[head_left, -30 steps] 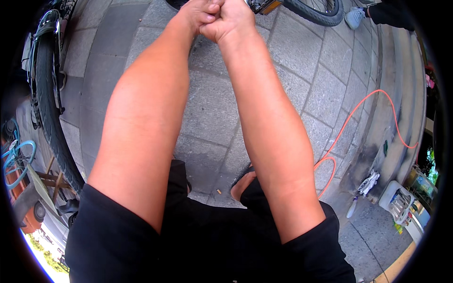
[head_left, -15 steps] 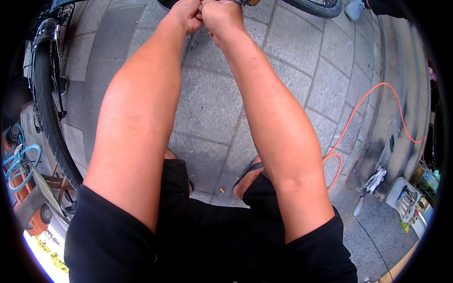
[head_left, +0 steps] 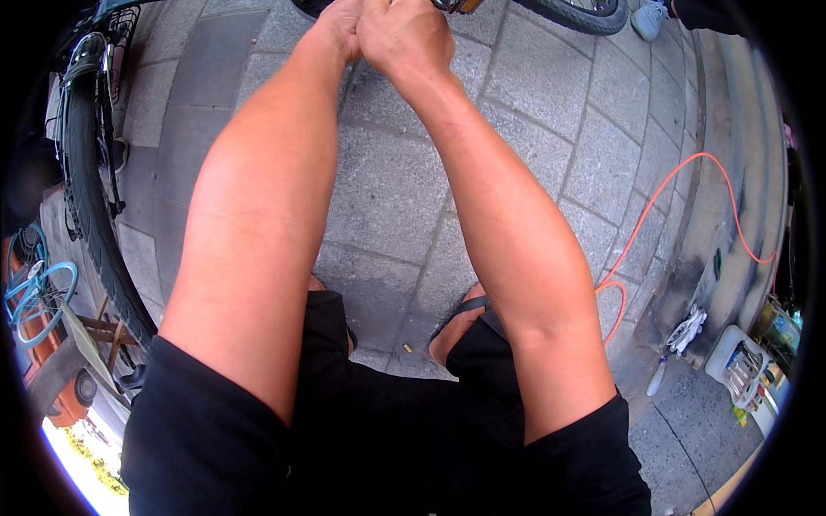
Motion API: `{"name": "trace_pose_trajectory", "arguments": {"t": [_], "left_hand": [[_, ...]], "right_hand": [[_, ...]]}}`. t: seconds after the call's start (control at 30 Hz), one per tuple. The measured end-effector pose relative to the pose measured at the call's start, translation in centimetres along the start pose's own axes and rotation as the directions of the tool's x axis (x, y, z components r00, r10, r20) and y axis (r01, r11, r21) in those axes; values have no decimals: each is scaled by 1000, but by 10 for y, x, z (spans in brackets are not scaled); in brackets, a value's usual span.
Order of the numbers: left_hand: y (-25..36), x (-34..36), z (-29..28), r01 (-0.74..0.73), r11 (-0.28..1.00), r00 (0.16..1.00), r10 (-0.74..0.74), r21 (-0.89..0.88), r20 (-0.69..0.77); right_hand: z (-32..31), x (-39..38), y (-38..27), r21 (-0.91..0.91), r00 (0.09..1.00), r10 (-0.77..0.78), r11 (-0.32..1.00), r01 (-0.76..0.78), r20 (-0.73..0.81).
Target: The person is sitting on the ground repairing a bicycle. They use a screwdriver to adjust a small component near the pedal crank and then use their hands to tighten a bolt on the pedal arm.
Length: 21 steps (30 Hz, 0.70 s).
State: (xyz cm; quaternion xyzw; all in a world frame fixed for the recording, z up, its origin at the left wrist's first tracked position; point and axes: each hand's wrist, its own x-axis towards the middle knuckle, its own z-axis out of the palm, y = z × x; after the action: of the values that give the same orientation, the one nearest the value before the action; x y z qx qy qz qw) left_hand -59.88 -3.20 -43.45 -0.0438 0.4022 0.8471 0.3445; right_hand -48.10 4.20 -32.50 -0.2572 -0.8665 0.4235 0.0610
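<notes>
Both my arms reach forward to the top edge of the picture, where the hands meet. My left hand (head_left: 342,26) is closed, its fingertips partly covered by the other hand and cut off by the edge. Against it lies my right hand (head_left: 406,36), back up, fingers curled under. Whatever the two grip is hidden. Just right of them, a dark and orange part (head_left: 462,6) shows at the edge; I cannot tell its kind. A bicycle wheel (head_left: 594,17) with a black tyre stands farther right.
Another bicycle wheel (head_left: 77,163) stands along the left. An orange hose (head_left: 647,199) loops over the grey paving (head_left: 379,206) to the right, near stone steps (head_left: 731,172). White gloves (head_left: 687,331) and a pale tray of tools (head_left: 738,365) lie lower right. A person's shoe (head_left: 647,19) shows top right.
My right hand has turned so more of its back shows, and it now covers more of the left hand's fingers. Both hands stay together; the view has shifted slightly.
</notes>
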Motion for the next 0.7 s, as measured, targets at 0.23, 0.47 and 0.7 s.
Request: {"name": "trace_pose_trajectory", "arguments": {"t": [0.23, 0.47, 0.7], "left_hand": [[-1, 3, 0, -11, 1000, 1000, 11, 1, -14], [-3, 6, 2, -17, 1000, 1000, 17, 2, -22], [-3, 4, 1, -20, 1000, 999, 20, 8, -33]], "right_hand": [[-14, -7, -8, 8, 996, -74, 997, 74, 56], [0, -1, -5, -163, 997, -68, 985, 62, -30], [-10, -3, -10, -149, 989, -151, 977, 150, 1]]}}
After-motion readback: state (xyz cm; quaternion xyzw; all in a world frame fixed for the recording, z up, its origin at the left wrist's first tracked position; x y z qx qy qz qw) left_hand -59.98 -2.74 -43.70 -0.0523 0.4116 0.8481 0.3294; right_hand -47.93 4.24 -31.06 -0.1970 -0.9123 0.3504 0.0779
